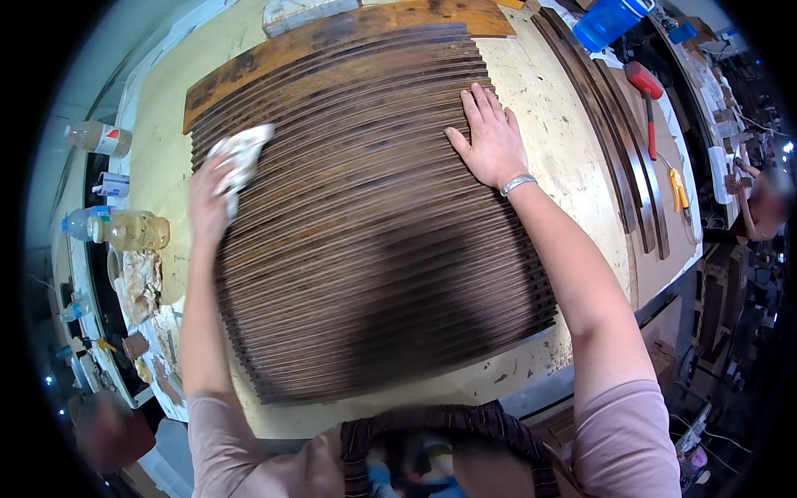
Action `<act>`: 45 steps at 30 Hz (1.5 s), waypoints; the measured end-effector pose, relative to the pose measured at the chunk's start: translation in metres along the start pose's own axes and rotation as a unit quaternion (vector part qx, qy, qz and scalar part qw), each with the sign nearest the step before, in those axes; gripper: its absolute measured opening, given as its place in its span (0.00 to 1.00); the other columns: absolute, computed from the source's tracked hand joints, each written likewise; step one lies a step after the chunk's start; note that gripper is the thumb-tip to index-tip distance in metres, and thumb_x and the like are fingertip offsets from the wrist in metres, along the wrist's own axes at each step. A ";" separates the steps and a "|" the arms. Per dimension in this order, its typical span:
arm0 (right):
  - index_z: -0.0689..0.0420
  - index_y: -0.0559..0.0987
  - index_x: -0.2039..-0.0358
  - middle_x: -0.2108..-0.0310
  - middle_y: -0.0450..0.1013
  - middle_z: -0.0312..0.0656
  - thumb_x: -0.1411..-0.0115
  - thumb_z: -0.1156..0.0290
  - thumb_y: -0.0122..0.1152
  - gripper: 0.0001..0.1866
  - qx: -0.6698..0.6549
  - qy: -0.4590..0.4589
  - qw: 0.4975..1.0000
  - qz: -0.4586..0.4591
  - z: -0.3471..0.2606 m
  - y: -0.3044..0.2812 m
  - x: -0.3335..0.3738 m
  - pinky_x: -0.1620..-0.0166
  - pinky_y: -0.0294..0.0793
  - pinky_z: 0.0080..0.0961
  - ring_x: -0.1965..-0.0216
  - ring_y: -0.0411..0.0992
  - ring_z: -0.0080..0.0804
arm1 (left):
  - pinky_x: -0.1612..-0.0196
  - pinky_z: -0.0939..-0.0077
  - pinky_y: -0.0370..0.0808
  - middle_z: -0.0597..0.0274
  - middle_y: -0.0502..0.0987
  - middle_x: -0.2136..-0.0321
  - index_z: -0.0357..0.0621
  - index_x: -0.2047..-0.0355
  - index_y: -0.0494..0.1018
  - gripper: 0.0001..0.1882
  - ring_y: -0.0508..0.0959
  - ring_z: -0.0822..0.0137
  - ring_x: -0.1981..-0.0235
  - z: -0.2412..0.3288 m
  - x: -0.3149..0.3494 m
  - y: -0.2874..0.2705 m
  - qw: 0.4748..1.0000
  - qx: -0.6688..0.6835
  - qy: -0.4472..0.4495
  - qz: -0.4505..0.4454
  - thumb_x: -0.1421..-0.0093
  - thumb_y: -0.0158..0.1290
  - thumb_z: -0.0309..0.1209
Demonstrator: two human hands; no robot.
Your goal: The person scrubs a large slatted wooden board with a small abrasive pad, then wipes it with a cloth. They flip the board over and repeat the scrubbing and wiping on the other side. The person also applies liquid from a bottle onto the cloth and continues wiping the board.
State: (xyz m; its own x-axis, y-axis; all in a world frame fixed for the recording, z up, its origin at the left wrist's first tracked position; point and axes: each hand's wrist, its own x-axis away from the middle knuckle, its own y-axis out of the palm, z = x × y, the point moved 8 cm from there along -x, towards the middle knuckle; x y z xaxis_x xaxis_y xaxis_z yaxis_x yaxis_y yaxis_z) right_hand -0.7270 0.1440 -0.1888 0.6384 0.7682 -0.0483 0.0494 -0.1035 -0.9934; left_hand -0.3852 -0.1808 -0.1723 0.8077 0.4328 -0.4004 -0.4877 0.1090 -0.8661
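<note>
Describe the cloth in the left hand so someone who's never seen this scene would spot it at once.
A broad spread of dark brown wooden slats fills the middle of the view. Near its left edge, in the upper half, the left hand grips a crumpled cloth. It is the one soft, whitish thing on those dark, ridged slats.

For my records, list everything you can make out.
Wooden slats: many, dark brown, mid-table
Cloth: 1, white, on slats
Board: 1, orange-brown, beyond slats
Wooden strips: several, dark brown, right
Mallet: 1, red, right
Tool: 1, yellow, below mallet
Container: 1, blue, top right
Bottles: 2, brownish and pale blue, left
Jar: 1, yellowish, left
Block: 1, whitish, top
Worktable: 1, cream, beneath slats
Co-workers: 2, blurred, right and lower left
Other clutter: uncountable, mixed colours, edges
Bracelet: 1, silver, right wrist
Sleeves: 2, pale mauve, bottom
Left hand: 1, bare, holding cloth
Right hand: 1, bare, on slats
</note>
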 end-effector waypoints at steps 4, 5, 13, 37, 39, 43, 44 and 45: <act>0.55 0.56 0.27 0.24 0.47 0.43 0.31 0.44 0.45 0.39 -0.011 -0.017 1.000 0.011 -0.012 0.005 0.000 0.25 0.44 0.46 0.24 0.44 0.39 | 0.45 0.68 0.75 0.51 0.82 0.52 0.36 0.45 0.77 0.26 0.81 0.58 0.53 -0.151 0.070 -0.061 0.935 0.098 -0.328 0.089 0.43 0.41 0.16; 0.55 0.56 0.27 0.24 0.47 0.43 0.31 0.44 0.45 0.39 -0.007 -0.014 1.000 0.017 -0.007 0.003 0.002 0.25 0.44 0.46 0.24 0.44 0.39 | 0.48 0.70 0.76 0.52 0.82 0.52 0.35 0.44 0.76 0.25 0.82 0.60 0.54 -0.140 0.045 -0.059 0.926 0.135 -0.338 0.104 0.42 0.42 0.17; 0.56 0.57 0.28 0.25 0.48 0.46 0.33 0.45 0.51 0.40 -0.024 -0.030 0.999 0.026 -0.008 -0.003 0.000 0.27 0.47 0.49 0.25 0.46 0.43 | 0.44 0.61 0.73 0.49 0.79 0.49 0.44 0.45 0.76 0.21 0.78 0.53 0.49 0.187 -0.179 0.094 1.000 0.015 0.013 -0.014 0.40 0.54 0.32; 0.54 0.61 0.29 0.25 0.49 0.41 0.33 0.50 0.50 0.36 -0.054 -0.002 0.998 0.025 -0.007 0.015 -0.187 0.25 0.41 0.48 0.24 0.45 0.39 | 0.36 0.49 0.66 0.56 0.72 0.40 0.53 0.47 0.77 0.20 0.72 0.53 0.41 0.165 -0.224 0.136 0.999 0.015 0.029 0.011 0.40 0.58 0.38; 0.52 0.61 0.29 0.25 0.52 0.40 0.32 0.48 0.46 0.35 0.017 0.002 0.999 0.029 0.002 0.025 -0.188 0.25 0.41 0.46 0.24 0.45 0.36 | 0.31 0.38 0.55 0.62 0.69 0.37 0.60 0.44 0.75 0.22 0.65 0.59 0.33 0.192 -0.224 0.165 0.998 -0.021 0.061 -0.027 0.36 0.54 0.47; 0.49 0.62 0.30 0.27 0.56 0.40 0.32 0.47 0.47 0.34 -0.008 0.025 0.999 0.026 -0.007 0.015 -0.180 0.26 0.42 0.53 0.25 0.47 0.37 | 0.33 0.48 0.61 0.61 0.73 0.39 0.58 0.45 0.77 0.19 0.69 0.60 0.36 0.111 -0.198 0.132 0.998 -0.026 0.035 -0.042 0.36 0.54 0.42; 0.49 0.63 0.30 0.27 0.56 0.40 0.32 0.47 0.47 0.34 -0.009 0.023 0.999 0.025 -0.009 0.015 -0.179 0.26 0.42 0.53 0.25 0.48 0.37 | 0.37 0.57 0.69 0.56 0.78 0.45 0.52 0.49 0.80 0.17 0.75 0.56 0.42 0.082 -0.188 0.103 1.000 -0.003 0.015 -0.027 0.40 0.57 0.34; 0.50 0.63 0.30 0.28 0.57 0.40 0.32 0.47 0.47 0.34 -0.013 0.019 0.999 0.026 -0.013 0.013 -0.179 0.26 0.42 0.54 0.25 0.48 0.37 | 0.41 0.62 0.73 0.53 0.80 0.49 0.46 0.53 0.81 0.16 0.78 0.52 0.46 0.041 -0.171 0.075 0.999 0.015 -0.032 0.013 0.43 0.57 0.27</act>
State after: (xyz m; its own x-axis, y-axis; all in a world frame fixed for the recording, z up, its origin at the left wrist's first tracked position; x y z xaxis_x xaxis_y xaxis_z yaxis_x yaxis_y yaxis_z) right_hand -0.8303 -0.0030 -0.1918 0.6694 0.7369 -0.0946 0.0351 -0.1586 -0.9867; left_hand -0.5735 -0.2095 -0.1565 0.7722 0.4914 -0.4029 -0.5193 0.1226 -0.8458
